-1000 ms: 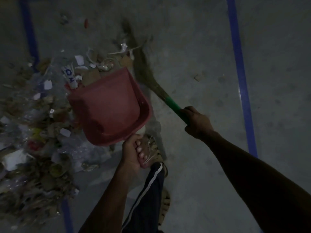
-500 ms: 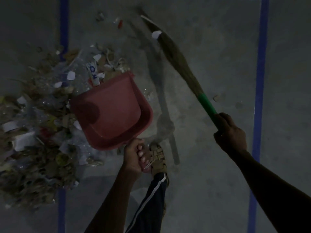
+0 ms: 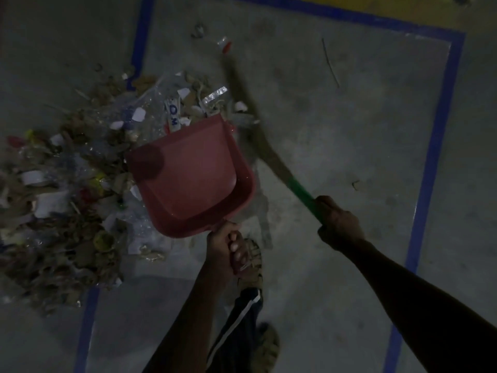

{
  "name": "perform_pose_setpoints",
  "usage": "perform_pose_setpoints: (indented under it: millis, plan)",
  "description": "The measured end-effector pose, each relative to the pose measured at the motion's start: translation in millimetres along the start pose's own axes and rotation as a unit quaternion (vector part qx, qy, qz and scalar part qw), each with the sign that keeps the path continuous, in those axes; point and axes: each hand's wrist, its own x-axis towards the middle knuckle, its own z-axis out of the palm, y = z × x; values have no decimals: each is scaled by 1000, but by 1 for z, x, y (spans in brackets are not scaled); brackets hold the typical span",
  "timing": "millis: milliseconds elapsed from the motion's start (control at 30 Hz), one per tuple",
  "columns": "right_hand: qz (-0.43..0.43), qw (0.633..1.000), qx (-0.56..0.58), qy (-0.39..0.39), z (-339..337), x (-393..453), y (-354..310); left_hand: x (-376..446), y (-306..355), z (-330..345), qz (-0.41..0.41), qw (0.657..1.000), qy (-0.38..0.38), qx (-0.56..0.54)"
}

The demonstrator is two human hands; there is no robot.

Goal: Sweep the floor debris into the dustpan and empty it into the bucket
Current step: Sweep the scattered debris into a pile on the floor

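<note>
Item 1, left hand [image 3: 224, 244]: one, reaching in from six o'clock on a bare forearm, fingers curling round and gripping the handle of the one red plastic dustpan [image 3: 192, 173]. The pan is sitting at the centre of the view, its open mouth pointing toward eleven o'clock and meeting the edge of the litter; its inside is looking bare.

Item 2, right hand [image 3: 337, 223]: one, coming in from five o'clock on a long dark forearm, clenching round the green-handled grass broom [image 3: 265, 146]. The broom is running from the hand up toward twelve o'clock, its blurred brown bristles passing just beside the pan's right wall.

Item 3, heap of mixed floor debris [image 3: 67, 189]: one heap, spreading from nine o'clock to the pan's mouth, showing dry leaves, white paper scraps, clear plastic wrap and a white strip with blue letters. A few loose bits are lying apart near twelve o'clock.

Item 4, grey concrete floor [image 3: 349, 130]: carrying everything, with blue tape lines [image 3: 435, 146] forming a rectangle round the work area.

Item 5, tan strapped sandals [image 3: 252, 261]: two, one just beside the left hand, one lower toward six o'clock, below a dark trouser leg with a white stripe [image 3: 239, 324].
</note>
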Motion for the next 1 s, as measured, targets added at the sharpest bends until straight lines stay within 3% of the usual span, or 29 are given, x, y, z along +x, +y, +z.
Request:
perform_pose_setpoints:
  millis: [133,300,567,800,1000]
  plan:
    - [-51,998,3,-48,17,5,-35,-7,-11,-7,19,1000,7,14]
    - [-85,996,25,20,26,-8,-37,-23,-40,-13,28,998,52,10]
    - [-144,976,-54,154,-16,-63,17,-55,-104,-1,44,993,75,-80]
    - [-141,980,-68,121,-40,-106,70,-80,-155,35,62,995,40,-65]
    - [-172,953,-198,154,-15,-143,115,-80,-190,49,35,996,51,-60]
